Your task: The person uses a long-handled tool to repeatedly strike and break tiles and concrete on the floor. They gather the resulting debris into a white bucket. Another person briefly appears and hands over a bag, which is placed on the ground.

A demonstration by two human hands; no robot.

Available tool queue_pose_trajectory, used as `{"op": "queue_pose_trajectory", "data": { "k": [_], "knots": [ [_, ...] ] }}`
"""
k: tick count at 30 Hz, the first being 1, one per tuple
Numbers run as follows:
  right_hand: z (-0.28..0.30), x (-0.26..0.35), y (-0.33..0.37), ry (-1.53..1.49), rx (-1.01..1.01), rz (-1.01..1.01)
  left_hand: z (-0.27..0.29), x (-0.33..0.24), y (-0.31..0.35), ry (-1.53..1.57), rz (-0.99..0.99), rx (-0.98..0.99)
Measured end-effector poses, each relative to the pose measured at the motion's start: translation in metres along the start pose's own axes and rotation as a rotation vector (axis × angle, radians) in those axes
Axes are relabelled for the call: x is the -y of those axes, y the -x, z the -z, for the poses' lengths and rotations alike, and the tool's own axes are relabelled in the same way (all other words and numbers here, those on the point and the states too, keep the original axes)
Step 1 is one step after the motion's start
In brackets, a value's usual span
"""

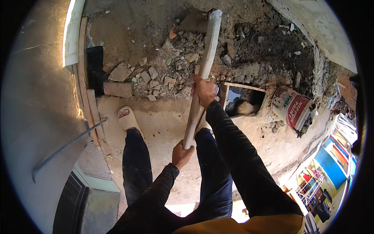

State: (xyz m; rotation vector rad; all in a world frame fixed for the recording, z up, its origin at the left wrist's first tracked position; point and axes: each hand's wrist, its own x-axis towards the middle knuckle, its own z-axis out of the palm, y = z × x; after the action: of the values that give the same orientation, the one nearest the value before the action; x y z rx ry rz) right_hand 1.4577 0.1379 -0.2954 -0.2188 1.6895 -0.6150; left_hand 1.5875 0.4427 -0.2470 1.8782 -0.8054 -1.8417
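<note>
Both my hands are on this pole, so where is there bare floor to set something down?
Bare concrete shows between the sandalled left foot and the pole, below the loose rubble. Another bare patch lies right of the right sleeve, below the tilted bucket. It is crowded around the brick, rubble and framed pit.

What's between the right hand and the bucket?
In the head view: a wood-edged opening in the ground, then a strip of dirt, between the right hand gripping the pole and the bucket.
</note>
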Motion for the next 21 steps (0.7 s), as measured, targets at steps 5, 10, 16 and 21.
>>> {"op": "queue_pose_trajectory", "data": {
  "k": [5,10,16,21],
  "knots": [
    [-0.015,0.042,0.106,-0.048,0.007,0.050,0.032,-0.067,0.019,-0.244,0.127,0.049],
    [-0.038,0.141,0.067,-0.151,-0.006,0.685,0.057,-0.117,-0.144,-0.280,-0.270,0.022],
    [-0.088,0.037,0.002,0.147,-0.149,0.094,0.072,-0.061,-0.083,-0.212,0.364,0.082],
    [-0.033,-0.015,0.023,0.072,0.030,0.091,0.034,-0.023,0.030,0.040,0.177,0.064]
  ]
}}
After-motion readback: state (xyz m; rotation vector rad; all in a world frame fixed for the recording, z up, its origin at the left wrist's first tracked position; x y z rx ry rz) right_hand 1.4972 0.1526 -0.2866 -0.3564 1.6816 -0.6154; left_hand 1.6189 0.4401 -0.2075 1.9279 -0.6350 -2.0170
